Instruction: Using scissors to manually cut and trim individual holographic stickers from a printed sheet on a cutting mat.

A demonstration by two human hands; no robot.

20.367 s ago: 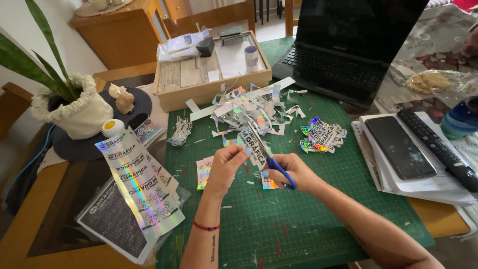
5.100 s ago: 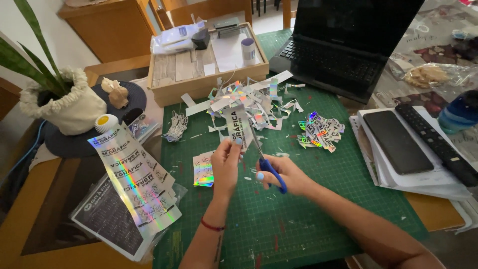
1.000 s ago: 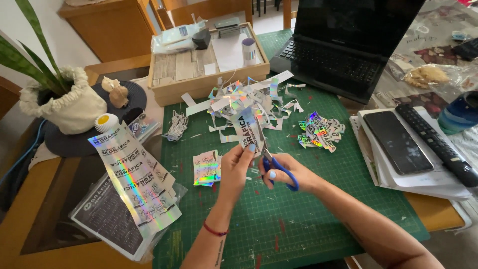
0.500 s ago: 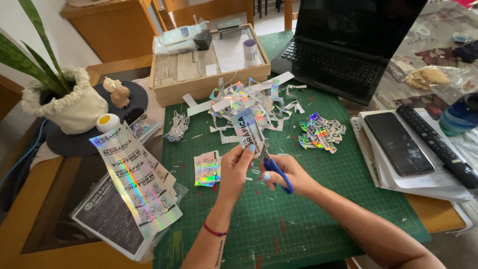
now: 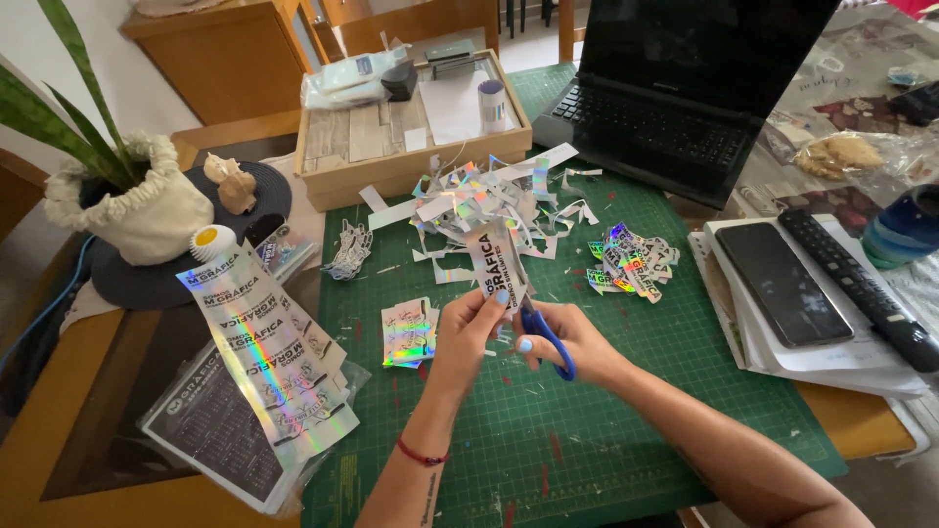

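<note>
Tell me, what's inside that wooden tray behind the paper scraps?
The wooden tray holds a dark box, a small cylinder, white paper and plastic packets. Anything beneath is covered.

Single view: head-worn camera, looking steeply down and forward over the green cutting mat [image 5: 587,430] from the wearer's side. Close range; forearms enter from the bottom edge, left hand [image 5: 469,328] and right hand [image 5: 572,337] sit just below frame centre. Far edge of view reaches the laptop [image 5: 685,88] at upper right and the potted plant [image 5: 127,196] at upper left. No second view to overlap with.
</note>
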